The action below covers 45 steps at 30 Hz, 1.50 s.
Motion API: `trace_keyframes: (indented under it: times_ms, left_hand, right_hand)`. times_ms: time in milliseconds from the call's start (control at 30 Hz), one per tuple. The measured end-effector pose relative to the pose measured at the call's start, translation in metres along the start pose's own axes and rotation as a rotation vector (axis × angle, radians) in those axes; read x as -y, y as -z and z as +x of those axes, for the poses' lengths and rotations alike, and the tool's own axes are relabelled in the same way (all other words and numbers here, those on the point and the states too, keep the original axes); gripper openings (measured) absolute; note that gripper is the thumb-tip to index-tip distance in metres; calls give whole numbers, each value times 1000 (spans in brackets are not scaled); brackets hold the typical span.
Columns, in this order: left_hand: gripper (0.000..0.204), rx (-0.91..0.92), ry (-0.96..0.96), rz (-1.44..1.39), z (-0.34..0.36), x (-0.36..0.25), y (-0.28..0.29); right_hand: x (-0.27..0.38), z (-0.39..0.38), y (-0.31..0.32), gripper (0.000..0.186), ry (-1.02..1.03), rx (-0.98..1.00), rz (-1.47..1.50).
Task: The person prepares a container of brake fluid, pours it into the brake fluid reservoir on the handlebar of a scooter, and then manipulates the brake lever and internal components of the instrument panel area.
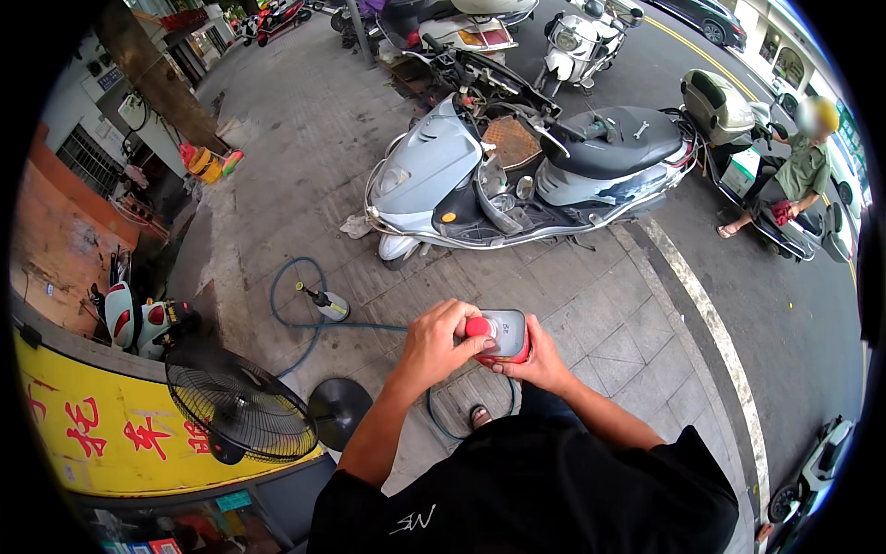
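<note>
In front of my body I hold an oil bottle [509, 339], grey on top with red lower down. The fingers of my left hand [441, 340] close round its red screw cap [477, 327]. My right hand [543, 358] grips the bottle's body from the right side, its thumb out of clear sight. Whether the cap is loose or tight cannot be seen. Beyond my hands stands a light blue scooter [434, 175], its front panels partly taken off and a wrench [642, 128] lying on its black seat [637, 143].
A blue hose [300, 325] winds over the paving near a spray bottle [328, 303]. At the left stands a black fan [245, 406] beside a yellow sign [101, 415]. A person on a scooter [801, 180] is on the road at right. More scooters are parked behind.
</note>
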<state>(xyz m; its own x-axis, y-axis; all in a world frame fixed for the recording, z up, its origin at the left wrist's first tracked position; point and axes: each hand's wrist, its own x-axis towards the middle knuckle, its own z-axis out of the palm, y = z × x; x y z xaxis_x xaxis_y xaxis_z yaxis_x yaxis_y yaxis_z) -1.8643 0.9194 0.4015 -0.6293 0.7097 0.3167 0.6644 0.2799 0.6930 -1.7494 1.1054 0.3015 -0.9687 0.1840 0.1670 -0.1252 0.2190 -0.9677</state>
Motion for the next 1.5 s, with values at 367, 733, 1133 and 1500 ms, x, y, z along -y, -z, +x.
trace_keyframes:
  times_ms: [367, 733, 1133, 1500]
  left_hand:
    - [36, 134, 171, -63, 155, 67, 50]
    - [46, -80, 270, -120, 205, 176, 127]
    - [51, 69, 264, -160, 235, 330, 307]
    - [32, 16, 267, -118, 288, 415, 413]
  right_hand:
    - [-31, 195, 47, 88, 41, 161, -96]
    - [-40, 342, -27, 85, -13, 235, -61]
    - [1, 486, -194, 79, -114, 182, 5]
    - [1, 611, -281, 87, 1, 171, 93]
